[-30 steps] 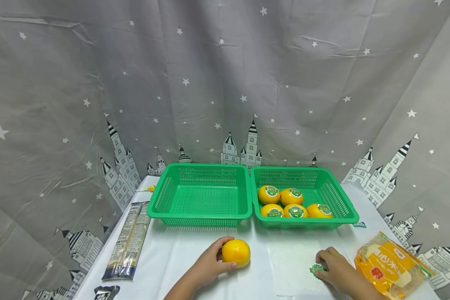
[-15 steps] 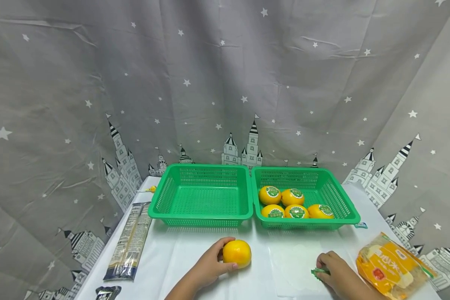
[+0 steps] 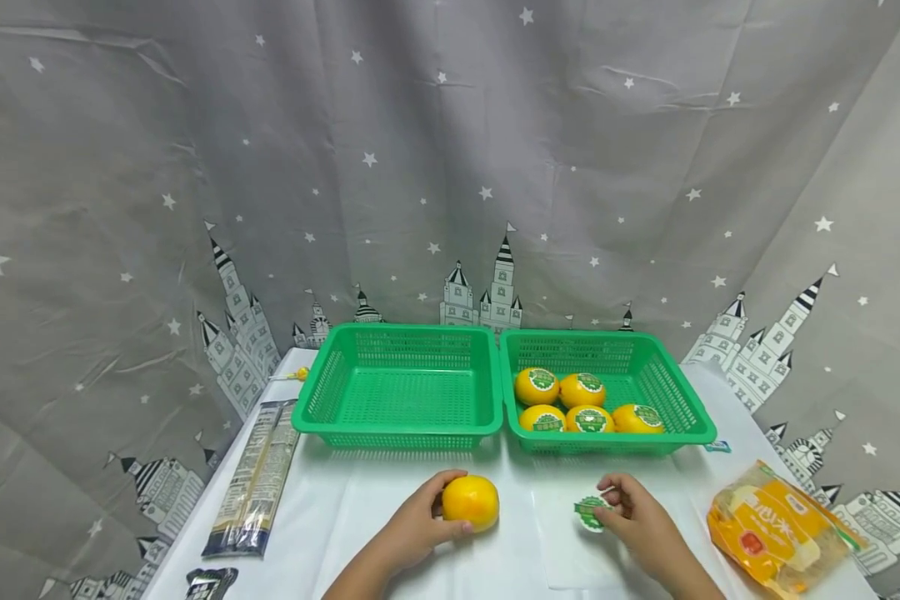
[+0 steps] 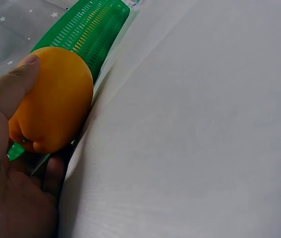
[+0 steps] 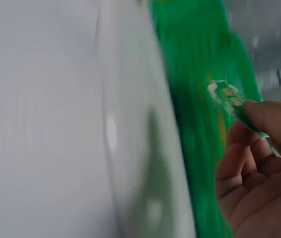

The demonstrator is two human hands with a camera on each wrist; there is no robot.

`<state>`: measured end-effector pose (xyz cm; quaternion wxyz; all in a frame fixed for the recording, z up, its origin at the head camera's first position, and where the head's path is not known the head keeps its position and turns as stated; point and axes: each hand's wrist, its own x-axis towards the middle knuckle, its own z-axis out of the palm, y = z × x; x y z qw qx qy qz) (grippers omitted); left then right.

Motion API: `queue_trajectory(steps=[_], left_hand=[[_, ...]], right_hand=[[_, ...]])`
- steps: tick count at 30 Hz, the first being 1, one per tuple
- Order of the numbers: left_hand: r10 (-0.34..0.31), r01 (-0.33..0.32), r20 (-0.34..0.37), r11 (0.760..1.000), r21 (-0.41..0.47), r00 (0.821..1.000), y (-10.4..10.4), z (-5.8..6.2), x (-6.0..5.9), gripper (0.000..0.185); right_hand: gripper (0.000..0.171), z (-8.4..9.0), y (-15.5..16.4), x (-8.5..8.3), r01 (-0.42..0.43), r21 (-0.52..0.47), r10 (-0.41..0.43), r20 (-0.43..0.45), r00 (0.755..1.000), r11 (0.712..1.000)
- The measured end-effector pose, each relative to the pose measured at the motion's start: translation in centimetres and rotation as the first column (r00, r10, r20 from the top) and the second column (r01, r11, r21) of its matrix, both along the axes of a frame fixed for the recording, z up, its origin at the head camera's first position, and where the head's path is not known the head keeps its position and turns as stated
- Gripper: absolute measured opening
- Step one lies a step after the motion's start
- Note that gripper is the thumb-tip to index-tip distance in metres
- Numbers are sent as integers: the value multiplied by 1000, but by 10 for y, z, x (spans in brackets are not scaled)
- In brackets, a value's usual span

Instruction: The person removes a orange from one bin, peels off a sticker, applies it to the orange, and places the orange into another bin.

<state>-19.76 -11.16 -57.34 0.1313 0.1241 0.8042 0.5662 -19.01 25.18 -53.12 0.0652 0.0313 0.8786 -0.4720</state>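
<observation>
My left hand grips a yellow-orange fruit, smooth and like an orange or lemon, on the white table. In the left wrist view the thumb lies along the top of the fruit, and its bare side shows no label. Between thumb and finger my right hand pinches a round green-and-white sticker by its edge. The right wrist view shows the sticker tilted in the fingertips, the other fingers curled below. Beneath this hand lies a pale backing sheet.
An unfilled green basket stands behind at left. Beside it, another green basket holds several labelled yellow fruits. A long foil packet and a dark wrapper lie left; an orange food bag lies right.
My right hand has lifted and moved left toward the fruit, with the sticker now turned face-on to the head camera. The left hand and its fruit stay nearly still.
</observation>
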Motion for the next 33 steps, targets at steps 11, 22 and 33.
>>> queue_trajectory(steps=[11,22,33], left_hand=[[-2,1,5,999,44,1000,3,4,-5,81],[-37,37,-4,994,98,999,1,3,-4,82],[-41,42,-35,999,34,999,0,3,1,80]], right_hand=[[59,15,-121,-10,-236,-282,221,-86,972,930],[47,21,-153,-12,-334,22,331,-206,921,942],[49,23,-159,-7,-321,252,383,-261,886,913]])
